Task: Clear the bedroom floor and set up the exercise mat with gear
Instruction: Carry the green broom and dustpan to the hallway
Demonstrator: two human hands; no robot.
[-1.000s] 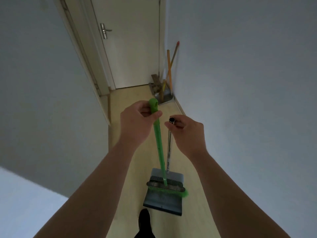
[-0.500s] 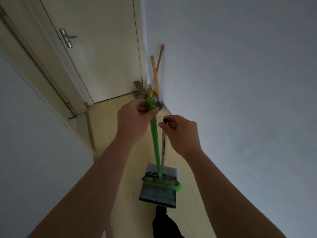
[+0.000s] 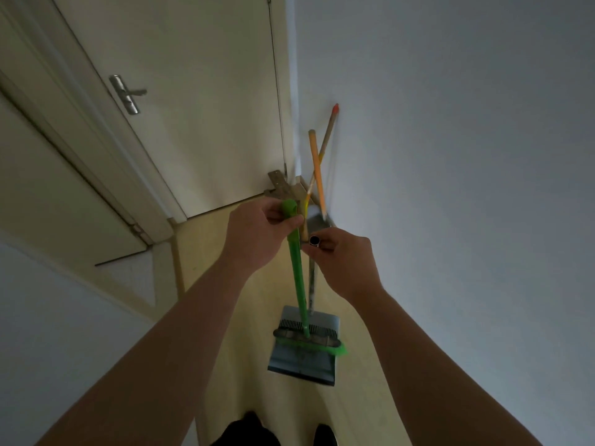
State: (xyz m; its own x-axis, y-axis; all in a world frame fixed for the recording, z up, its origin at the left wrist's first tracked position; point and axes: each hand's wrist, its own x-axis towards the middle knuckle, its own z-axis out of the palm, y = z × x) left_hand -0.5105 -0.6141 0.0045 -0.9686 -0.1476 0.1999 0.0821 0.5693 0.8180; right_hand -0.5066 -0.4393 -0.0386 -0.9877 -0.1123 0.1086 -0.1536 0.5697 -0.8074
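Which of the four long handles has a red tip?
The brown wooden handle leaning in the far corner, crossed by the plain orange handle; it is not held.

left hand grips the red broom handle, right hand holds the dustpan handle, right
Not quite: the head view shows the broom handle in the left hand is green, not red. The right hand does hold the dustpan handle.

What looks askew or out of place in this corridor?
Only this: the orange handle and the red-tipped handle lean crossed against the wall, beside wood offcuts. The green broom and dustpan look undamaged.
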